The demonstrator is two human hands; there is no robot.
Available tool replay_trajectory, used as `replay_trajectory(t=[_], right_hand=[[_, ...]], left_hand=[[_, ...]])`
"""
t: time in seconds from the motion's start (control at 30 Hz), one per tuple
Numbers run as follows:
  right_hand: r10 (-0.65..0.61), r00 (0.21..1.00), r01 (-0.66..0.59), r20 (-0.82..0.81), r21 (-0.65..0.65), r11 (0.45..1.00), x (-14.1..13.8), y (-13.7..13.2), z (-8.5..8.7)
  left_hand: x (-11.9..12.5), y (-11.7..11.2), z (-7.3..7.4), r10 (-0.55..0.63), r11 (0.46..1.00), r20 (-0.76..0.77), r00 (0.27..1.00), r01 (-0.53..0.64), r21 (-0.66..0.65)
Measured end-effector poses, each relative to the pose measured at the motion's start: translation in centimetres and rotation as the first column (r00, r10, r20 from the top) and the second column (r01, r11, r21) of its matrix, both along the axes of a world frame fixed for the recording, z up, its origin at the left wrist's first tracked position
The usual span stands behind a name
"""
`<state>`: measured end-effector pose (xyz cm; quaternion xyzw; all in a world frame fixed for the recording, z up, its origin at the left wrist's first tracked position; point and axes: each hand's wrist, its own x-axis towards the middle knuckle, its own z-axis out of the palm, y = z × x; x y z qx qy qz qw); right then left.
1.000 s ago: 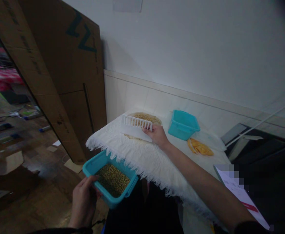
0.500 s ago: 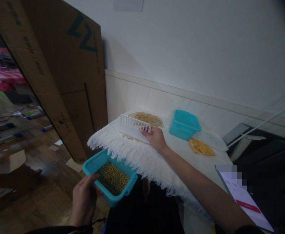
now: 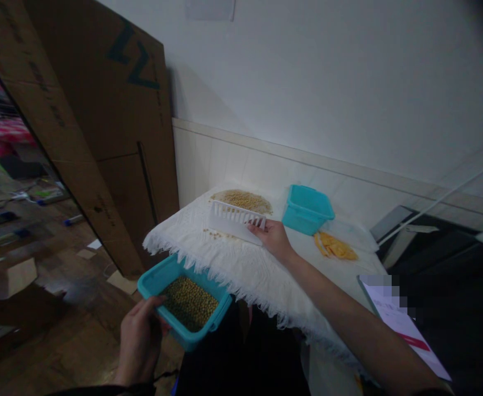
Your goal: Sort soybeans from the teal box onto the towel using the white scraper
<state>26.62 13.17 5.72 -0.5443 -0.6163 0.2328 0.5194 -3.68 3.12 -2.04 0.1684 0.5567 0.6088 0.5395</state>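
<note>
My left hand [image 3: 142, 335] grips the near-left rim of a teal plastic container [image 3: 148, 283], thumb over the edge. Soybeans [image 3: 194, 302] and a darker layer, perhaps green beans, lie inside it. The container is held just below the fringed edge of a white tablecloth [image 3: 241, 275]. My right hand [image 3: 273, 236] is closed on the right end of a white slotted plastic piece [image 3: 233, 224], which stands on edge on the cloth. Behind this piece lies a spread pile of soybeans [image 3: 243, 199]; a few loose beans [image 3: 212, 234] sit in front of it.
A second teal container [image 3: 307, 209] stands by the wall, with a clear lid [image 3: 355, 236] and a crumpled yellow cloth [image 3: 335, 246] beside it. A clipboard with papers [image 3: 404, 324] lies at the right. A tall cardboard box [image 3: 113, 121] rises on the left.
My right hand has moved the white slotted piece slightly back toward the pile and to the right. My left hand keeps the container in nearly the same place. The view has shifted a little.
</note>
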Motion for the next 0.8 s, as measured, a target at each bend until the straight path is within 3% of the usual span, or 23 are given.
replay_trajectory(t=[0.57,0.8], right_hand=[[-0.007,0.999,0.006,-0.038,-0.047,0.999,-0.1,-0.2,-0.1],[0.0,0.991,-0.008,-0.133,-0.058,0.998,1.0,-0.6,1.0]], left_hand=[[0.1,0.0,0.3,-0.001,1.0,-0.018,1.0,0.0,-0.018],[0.0,-0.1,0.3,-0.004,1.0,-0.027,1.0,0.004,-0.002]])
